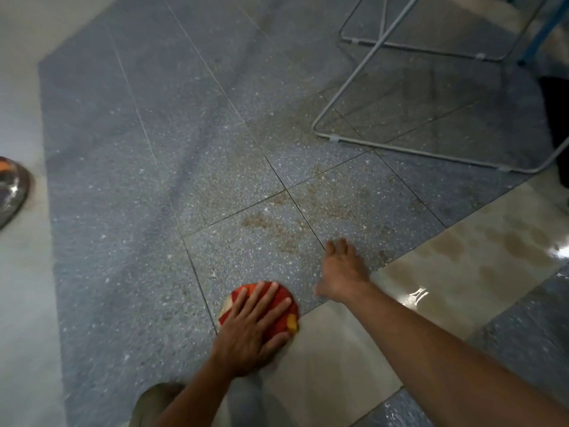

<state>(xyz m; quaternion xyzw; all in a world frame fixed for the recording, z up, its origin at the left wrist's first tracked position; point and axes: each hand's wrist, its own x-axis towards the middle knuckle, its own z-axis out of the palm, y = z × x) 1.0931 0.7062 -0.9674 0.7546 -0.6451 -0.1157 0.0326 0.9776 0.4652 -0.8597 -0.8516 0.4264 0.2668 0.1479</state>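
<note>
A red and yellow cloth (284,315) lies bunched on the grey speckled floor tiles (154,211). My left hand (252,331) presses flat on top of it with fingers spread and straight. My right hand (341,269) rests palm down on the floor just right of the cloth, arm stretched out, fingers straight. Brownish stains (277,229) spread over the tiles beyond both hands.
A grey metal tube frame (400,149) stands on the floor at the upper right. A shiny steel bowl (12,192) sits at the left edge. Wet, glossy beige tiles (462,266) with brown patches lie to the right. A knee (154,402) shows at the bottom.
</note>
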